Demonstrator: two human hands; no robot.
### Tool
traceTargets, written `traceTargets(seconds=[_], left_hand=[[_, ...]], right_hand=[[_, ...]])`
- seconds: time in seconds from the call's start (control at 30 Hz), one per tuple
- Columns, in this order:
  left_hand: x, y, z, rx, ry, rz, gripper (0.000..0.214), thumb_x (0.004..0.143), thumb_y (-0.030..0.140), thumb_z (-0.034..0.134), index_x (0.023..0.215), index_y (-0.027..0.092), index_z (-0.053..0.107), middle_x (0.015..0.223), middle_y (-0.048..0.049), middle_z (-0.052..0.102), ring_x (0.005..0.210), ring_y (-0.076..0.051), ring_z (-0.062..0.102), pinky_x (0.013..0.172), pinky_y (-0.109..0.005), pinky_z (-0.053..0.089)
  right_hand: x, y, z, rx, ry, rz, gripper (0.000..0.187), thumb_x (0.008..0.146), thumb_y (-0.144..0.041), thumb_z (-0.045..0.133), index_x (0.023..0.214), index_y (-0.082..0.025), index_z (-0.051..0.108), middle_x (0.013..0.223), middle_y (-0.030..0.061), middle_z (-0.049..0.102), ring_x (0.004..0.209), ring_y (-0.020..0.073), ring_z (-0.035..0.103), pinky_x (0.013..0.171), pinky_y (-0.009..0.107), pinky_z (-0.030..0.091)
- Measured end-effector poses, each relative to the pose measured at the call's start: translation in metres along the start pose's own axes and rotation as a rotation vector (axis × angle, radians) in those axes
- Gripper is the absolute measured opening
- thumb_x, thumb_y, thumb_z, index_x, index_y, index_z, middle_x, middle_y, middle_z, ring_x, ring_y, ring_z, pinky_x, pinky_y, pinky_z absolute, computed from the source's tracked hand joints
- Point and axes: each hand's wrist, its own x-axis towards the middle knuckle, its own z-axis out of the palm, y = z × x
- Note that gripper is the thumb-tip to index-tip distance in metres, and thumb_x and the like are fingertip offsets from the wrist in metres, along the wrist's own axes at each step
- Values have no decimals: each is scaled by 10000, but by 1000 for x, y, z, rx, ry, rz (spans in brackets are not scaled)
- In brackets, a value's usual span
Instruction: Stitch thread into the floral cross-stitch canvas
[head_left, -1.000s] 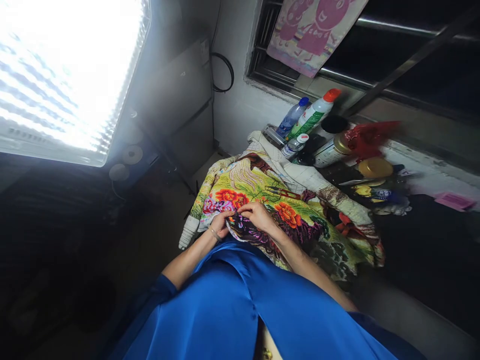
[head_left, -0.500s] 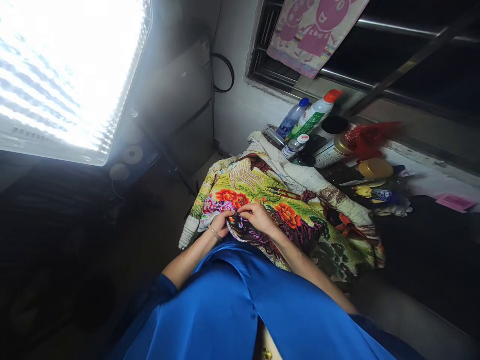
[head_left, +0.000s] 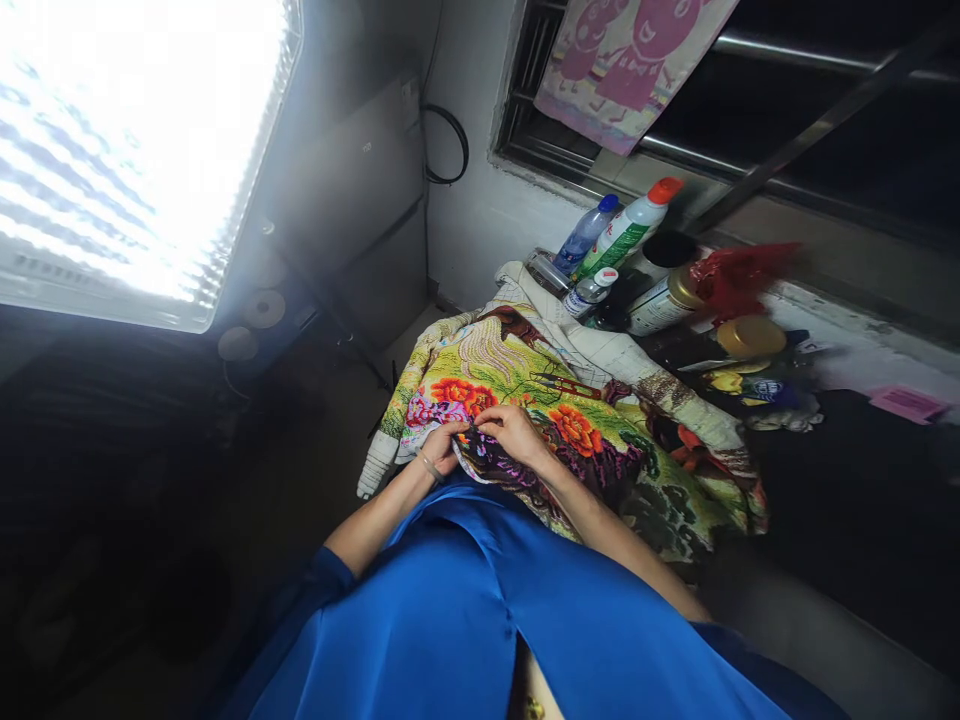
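A large embroidered cloth with orange flowers on green is spread before me, its near part by my lap. My left hand, a bangle on its wrist, is closed on the near edge of this cloth, thumb on top. Close beside it, my right hand holds its thumb and fingers in a pinch just over the dark stitched part. Whatever lies between those fingertips is too small to make out. Red-handled thread snips rest on the cloth beyond my right hand.
Beyond the cloth's rolled far side stand a blue-capped bottle, an orange-capped spray can, a small white-capped bottle and a gold-lidded jar. A bright lamp hangs at upper left. A pink item lies far right.
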Motion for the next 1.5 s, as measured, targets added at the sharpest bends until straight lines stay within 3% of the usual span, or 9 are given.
traceTargets(seconds=[0.43, 0.77, 1.5], left_hand=[[-11, 0, 8, -25, 35, 24, 154, 587, 66, 690, 528, 150, 576, 594, -58, 672, 772, -229, 670, 804, -359, 509], [-8, -2, 8, -35, 50, 43, 159, 573, 22, 632, 519, 155, 565, 564, -45, 657, 757, -213, 662, 785, -335, 506], [-2, -3, 3, -63, 1, 35, 139, 548, 47, 685, 556, 140, 582, 614, -52, 677, 761, -223, 668, 801, -346, 499]], right_hand=[[-4, 0, 3, 26, -1, 42, 174, 679, -148, 568, 695, -194, 735, 624, 7, 688, 563, 154, 601, 588, 270, 471], [-4, 6, -1, 26, 13, -14, 203, 685, -125, 554, 680, -213, 736, 741, 33, 728, 740, 190, 660, 762, 327, 498], [-3, 11, -1, 30, -2, -57, 215, 707, -132, 553, 724, -224, 746, 786, 34, 736, 758, 197, 663, 771, 342, 502]])
